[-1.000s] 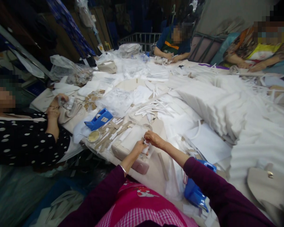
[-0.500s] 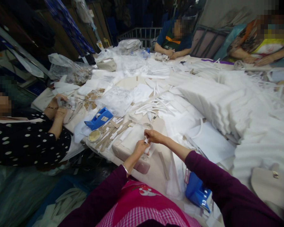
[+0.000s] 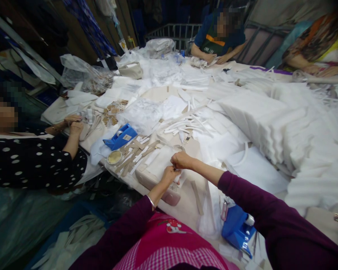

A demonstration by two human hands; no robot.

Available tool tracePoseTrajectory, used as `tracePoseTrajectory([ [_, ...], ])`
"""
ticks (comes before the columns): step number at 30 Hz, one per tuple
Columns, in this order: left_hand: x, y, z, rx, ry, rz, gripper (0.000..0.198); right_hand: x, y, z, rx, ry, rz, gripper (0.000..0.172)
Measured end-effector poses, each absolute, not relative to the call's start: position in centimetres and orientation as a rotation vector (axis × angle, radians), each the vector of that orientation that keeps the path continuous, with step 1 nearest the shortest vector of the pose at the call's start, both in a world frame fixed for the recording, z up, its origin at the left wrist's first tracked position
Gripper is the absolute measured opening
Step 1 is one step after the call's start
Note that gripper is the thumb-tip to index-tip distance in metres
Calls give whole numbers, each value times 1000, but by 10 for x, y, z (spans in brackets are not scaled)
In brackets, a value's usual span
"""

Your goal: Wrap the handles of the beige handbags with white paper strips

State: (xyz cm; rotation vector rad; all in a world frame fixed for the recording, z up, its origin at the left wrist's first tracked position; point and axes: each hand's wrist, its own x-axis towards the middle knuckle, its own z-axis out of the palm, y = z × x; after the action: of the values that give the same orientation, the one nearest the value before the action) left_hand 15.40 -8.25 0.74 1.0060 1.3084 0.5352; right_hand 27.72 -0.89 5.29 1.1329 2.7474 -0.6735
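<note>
A beige handbag [image 3: 149, 180] lies on the table in front of me, its rounded end toward my body. Over its top, my left hand [image 3: 170, 177] and my right hand [image 3: 182, 160] meet, fingers closed and almost touching. Some white material shows beside the left fingers, but the small thing pinched between my hands is mostly hidden. Left of the bag are beige and white strips [image 3: 132, 155] in a loose pile. A separate beige strip [image 3: 197, 197] rests to its right.
One blue tape dispenser [image 3: 121, 137] stands beyond the strips, near a round yellowish tin [image 3: 114, 157]; another blue dispenser [image 3: 236, 227] is by my right forearm. White foam sheets [image 3: 270, 123] are heaped at right. Co-workers sit at left and across the table.
My view has shifted slightly. The right hand has come down closer against the left, and the white piece that showed between them is now more covered. The left co-worker's hands have moved.
</note>
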Motion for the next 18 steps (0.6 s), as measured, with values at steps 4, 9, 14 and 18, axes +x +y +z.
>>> tracePoseTrajectory([
  [4,154,-82,10,978,1325,549,12,290,-30,46,1083,2892,-588,11],
  [9,156,-81,10,942,1315,592,6,310,-52,30,1086,3170,-521,21],
  [14,156,-81,18,928,1259,612,10,330,-69,15,1021,3317,-631,34],
  [18,153,-84,28,941,1181,591,11,346,-81,5,1183,3326,-640,68],
])
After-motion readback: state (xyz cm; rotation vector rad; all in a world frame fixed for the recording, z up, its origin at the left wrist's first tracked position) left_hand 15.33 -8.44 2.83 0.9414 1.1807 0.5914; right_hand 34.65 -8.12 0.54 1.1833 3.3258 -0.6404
